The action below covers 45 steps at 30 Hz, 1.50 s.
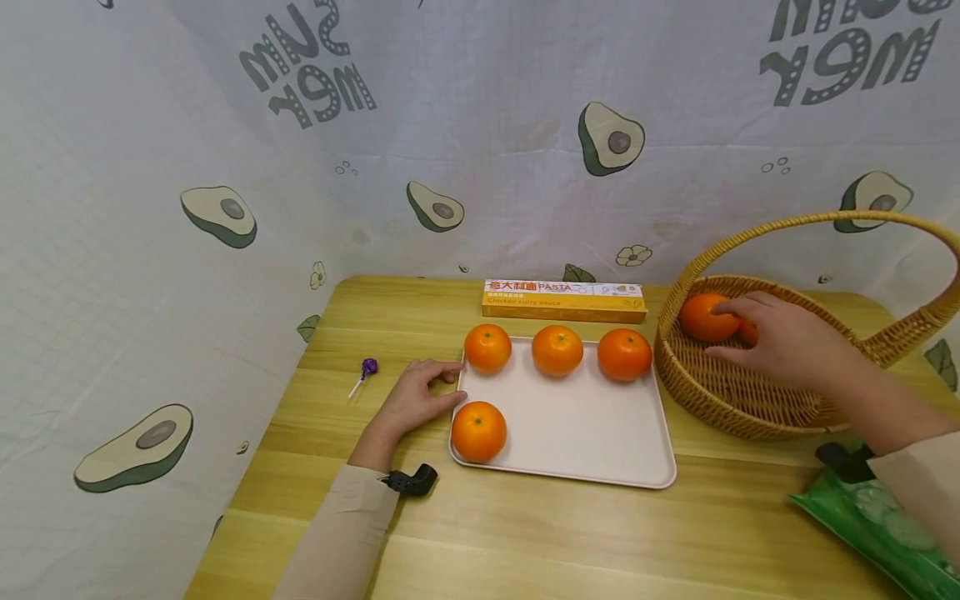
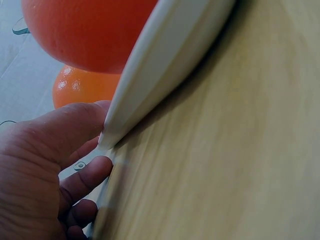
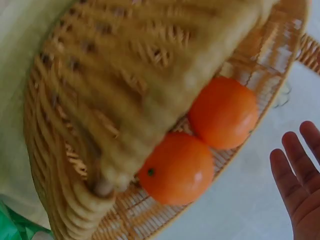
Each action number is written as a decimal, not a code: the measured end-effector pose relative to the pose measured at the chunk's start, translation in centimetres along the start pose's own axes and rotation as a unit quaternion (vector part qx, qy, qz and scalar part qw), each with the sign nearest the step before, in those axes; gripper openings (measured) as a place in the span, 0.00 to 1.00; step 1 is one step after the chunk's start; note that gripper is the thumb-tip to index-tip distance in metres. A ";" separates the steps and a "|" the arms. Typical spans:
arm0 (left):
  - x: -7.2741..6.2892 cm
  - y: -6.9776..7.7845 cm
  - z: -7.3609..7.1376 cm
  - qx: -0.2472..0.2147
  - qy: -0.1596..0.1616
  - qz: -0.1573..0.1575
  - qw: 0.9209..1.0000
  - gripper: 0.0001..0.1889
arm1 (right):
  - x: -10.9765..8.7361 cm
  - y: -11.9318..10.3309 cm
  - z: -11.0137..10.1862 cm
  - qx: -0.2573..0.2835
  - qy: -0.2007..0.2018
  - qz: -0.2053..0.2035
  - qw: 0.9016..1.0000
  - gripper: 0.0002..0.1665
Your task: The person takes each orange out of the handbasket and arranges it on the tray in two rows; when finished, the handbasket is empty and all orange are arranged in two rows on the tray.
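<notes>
My left hand (image 1: 423, 396) rests at the left edge of a white tray (image 1: 585, 425), its thumb and index finger apart along the rim. In the left wrist view the thumb touches the tray's rim (image 2: 145, 75). Three oranges (image 1: 557, 351) stand along the tray's far side, and another orange (image 1: 478, 432) sits in its near left corner. Over a wicker basket (image 1: 720, 396) hovers my right hand (image 1: 783, 342), fingers spread and holding nothing. Inside the basket lie two oranges, one (image 3: 223, 112) touching the other (image 3: 177, 167).
A pasta box (image 1: 562, 302) lies behind the tray. On the left is a purple lollipop (image 1: 368, 367). The basket's tall handle (image 1: 810, 218) arches over its opening. A green bag (image 1: 885, 521) lies at the near right, beneath the right forearm. A patterned curtain (image 1: 487, 133) hangs behind the table.
</notes>
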State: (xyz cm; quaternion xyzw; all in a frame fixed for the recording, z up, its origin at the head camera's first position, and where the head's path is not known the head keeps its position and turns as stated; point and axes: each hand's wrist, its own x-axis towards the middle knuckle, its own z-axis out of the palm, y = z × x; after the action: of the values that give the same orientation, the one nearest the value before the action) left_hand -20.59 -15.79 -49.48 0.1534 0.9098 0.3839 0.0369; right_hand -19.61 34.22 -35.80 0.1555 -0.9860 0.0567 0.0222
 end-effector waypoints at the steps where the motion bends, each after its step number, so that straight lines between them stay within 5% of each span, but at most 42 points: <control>1: 0.0 0.0 0.0 0.000 -0.001 -0.001 1.000 0.24 | 0.3 0.3 0.0 0.002 -0.008 0.010 1.000 0.43; 15: 0.0 -0.1 -0.1 -0.001 0.000 -0.004 1.000 0.24 | 3.0 4.0 0.6 0.066 -0.058 0.044 0.995 0.53; 45: 0.0 0.1 -0.2 -0.001 -0.002 0.001 1.000 0.24 | 5.3 6.5 1.6 0.060 -0.101 0.048 0.992 0.58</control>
State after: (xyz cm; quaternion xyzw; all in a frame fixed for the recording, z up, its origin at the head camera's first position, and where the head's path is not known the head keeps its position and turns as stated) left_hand -20.61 -15.88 -49.27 0.1547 0.9090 0.3850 0.0389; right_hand -26.69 38.61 -37.75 0.1144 -0.9843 0.1005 -0.0895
